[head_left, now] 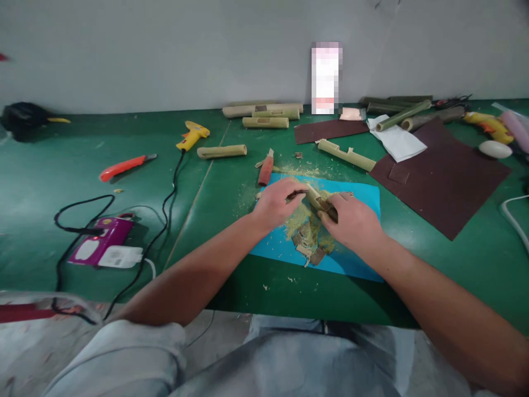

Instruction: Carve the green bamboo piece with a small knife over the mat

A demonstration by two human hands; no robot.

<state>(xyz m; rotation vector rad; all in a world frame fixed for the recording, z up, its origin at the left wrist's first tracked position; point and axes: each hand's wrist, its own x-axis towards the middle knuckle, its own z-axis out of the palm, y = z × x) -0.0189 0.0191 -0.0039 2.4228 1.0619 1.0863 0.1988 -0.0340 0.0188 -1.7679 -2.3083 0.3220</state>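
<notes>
My right hand (pixel 353 218) is closed around a short bamboo tube (pixel 316 197) with a rectangular notch cut in its side. The tube is tilted, its pale end pointing up and left, over a blue sheet (pixel 366 259). Close to that end, my left hand (pixel 276 198) pinches a small dark, thin piece (pixel 298 193), possibly folded sandpaper; the fingers hide most of it. Yellowish dust and bamboo chips (pixel 306 240) lie on the sheet below both hands. Just beyond my left hand rests a red-handled knife (pixel 266 168).
Cut bamboo tubes (pixel 265 122) lie along the back of the green table (pixel 231 198). To the right are brown sheets (pixel 444 182), white paper (pixel 399 140) and green bamboo. On the left are an orange utility knife (pixel 126 167), a yellow glue gun (pixel 192 135) and a purple power strip (pixel 103 237) with cables.
</notes>
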